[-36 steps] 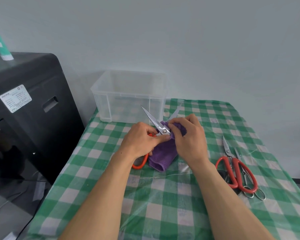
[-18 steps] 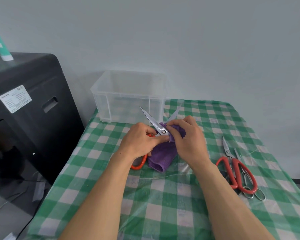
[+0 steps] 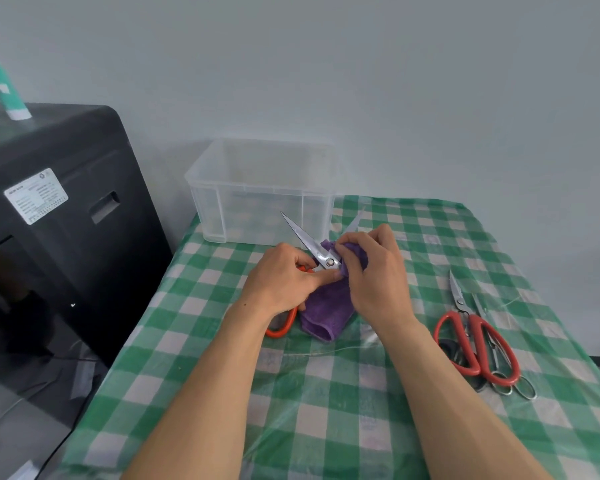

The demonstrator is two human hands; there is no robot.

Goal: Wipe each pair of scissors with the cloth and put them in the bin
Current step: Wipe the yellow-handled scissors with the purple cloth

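My left hand [image 3: 280, 278] grips the orange handles of a pair of scissors [image 3: 307, 242] held above the table with its blades spread apart. My right hand [image 3: 374, 268] pinches a purple cloth [image 3: 327, 306] round the right blade near the pivot; the cloth's lower end hangs down to the table. A clear plastic bin [image 3: 262, 190] stands just behind, at the table's back left. More scissors lie at the right: a red-handled pair [image 3: 473, 332] and a metal-handled pair [image 3: 513, 388] partly under it.
A table with a green and white checked cover [image 3: 326, 393] fills the lower view, against a grey wall. A black machine [image 3: 59, 216] stands to the left of the table, with a green and white tube [image 3: 2, 84] on top.
My hands and the scissors stay in almost the same place. My right hand has shifted the cloth slightly along the blade near the pivot.
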